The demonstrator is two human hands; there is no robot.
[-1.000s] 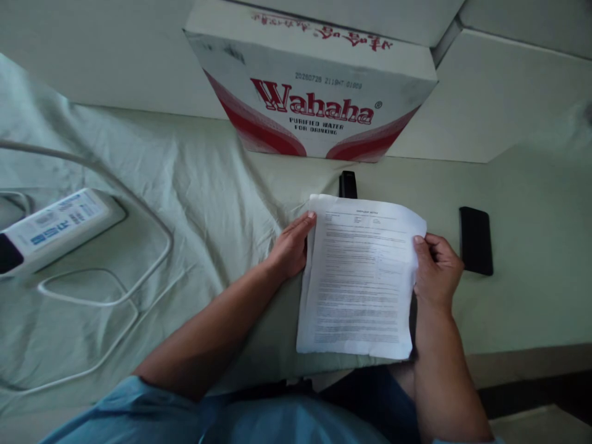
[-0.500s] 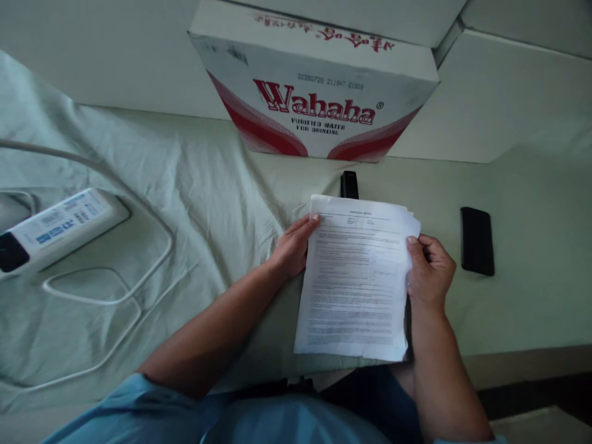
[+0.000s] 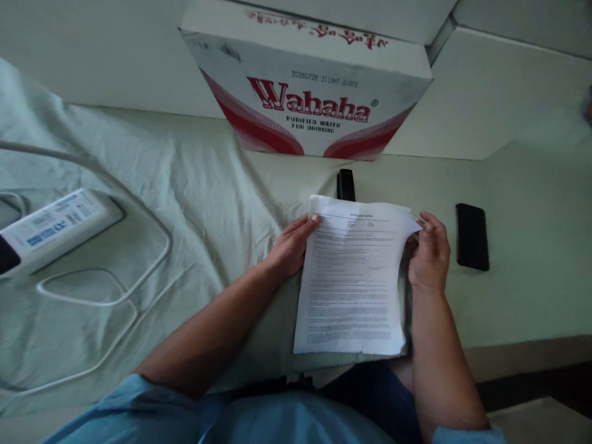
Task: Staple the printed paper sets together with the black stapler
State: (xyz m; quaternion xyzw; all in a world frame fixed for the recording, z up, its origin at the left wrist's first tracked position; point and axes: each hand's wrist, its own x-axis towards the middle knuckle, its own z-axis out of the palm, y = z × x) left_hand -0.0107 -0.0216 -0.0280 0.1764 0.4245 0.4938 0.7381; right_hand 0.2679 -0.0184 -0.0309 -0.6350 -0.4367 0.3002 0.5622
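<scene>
A person seated at a surface covered with a pale green cloth (image 3: 208, 185) held a thin stack of printed papers (image 3: 351, 283) in both hands. The papers lay near the front edge of the surface, directly before the person, with the top sheet showing small lines of text too fine to read. The left hand (image 3: 289, 250) gripped the stack's left edge near the top, thumb laid on the page and fingers curled beneath. The right hand (image 3: 430, 253) was at the upper right corner, fingers loosely bent and partly open, touching the lifted, curling corner of the sheets.

Behind the papers stood a closed white and red cardboard box (image 3: 308, 92) printed "Wahaha, purified water for drinking"; its contents could not be seen. A small black object (image 3: 346, 184) lay between the box and the papers. A black phone (image 3: 472, 237) lay flat just right of the right hand. Far to the left sat a white power strip (image 3: 53, 225) with its white cable (image 3: 120, 290) looped across the cloth.
</scene>
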